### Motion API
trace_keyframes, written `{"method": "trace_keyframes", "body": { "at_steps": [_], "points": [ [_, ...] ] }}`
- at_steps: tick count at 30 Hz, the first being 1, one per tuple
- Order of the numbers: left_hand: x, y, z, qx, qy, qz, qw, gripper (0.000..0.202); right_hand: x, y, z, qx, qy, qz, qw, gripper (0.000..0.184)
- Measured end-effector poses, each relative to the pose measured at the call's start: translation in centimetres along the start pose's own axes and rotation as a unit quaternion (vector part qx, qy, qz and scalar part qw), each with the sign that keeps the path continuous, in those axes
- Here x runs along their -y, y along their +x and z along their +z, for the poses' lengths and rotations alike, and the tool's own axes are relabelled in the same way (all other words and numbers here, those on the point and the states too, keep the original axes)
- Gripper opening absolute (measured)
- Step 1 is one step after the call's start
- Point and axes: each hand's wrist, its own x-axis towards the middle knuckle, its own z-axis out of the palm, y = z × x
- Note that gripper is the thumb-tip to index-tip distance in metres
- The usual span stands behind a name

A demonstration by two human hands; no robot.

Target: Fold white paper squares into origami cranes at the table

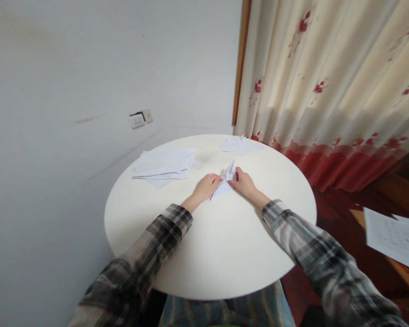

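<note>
A partly folded sheet of white paper [229,173] lies near the middle of the round white table [221,254], one pointed flap standing up and another corner flat toward me. My left hand [207,185] is closed at its left edge, with the fingertips pressed on the fold. At the right edge, my right hand [244,183] pinches the paper between thumb and fingers. Both hands rest low, close to the tabletop, and partly cover the paper.
A loose stack of white paper [165,162] sits on the table's left side. More paper pieces [240,144] lie at the far edge. A wall socket [137,121] is beyond, a floral curtain [320,86] behind. Written sheets [393,234] lie lower right, off the table.
</note>
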Motion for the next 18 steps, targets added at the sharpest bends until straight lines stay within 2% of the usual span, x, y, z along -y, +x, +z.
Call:
{"method": "trace_keyframes", "body": {
  "at_steps": [3, 10, 18],
  "points": [
    [-0.07, -0.07, -0.05, 0.000, 0.005, -0.008, 1.000, 0.038, -0.03, 0.04, 0.02, -0.001, 0.001, 0.001, 1.000, 0.035],
    [-0.15, -0.34, 0.09, -0.008, 0.029, 0.040, 0.999, 0.037, -0.20, 0.07, 0.22, -0.006, 0.004, -0.003, 1.000, 0.034],
    [-0.41, -0.41, -0.09, 0.008, -0.016, -0.015, 1.000, 0.038, -0.22, 0.09, 0.20, -0.003, 0.000, -0.003, 1.000, 0.034]
  ]
}}
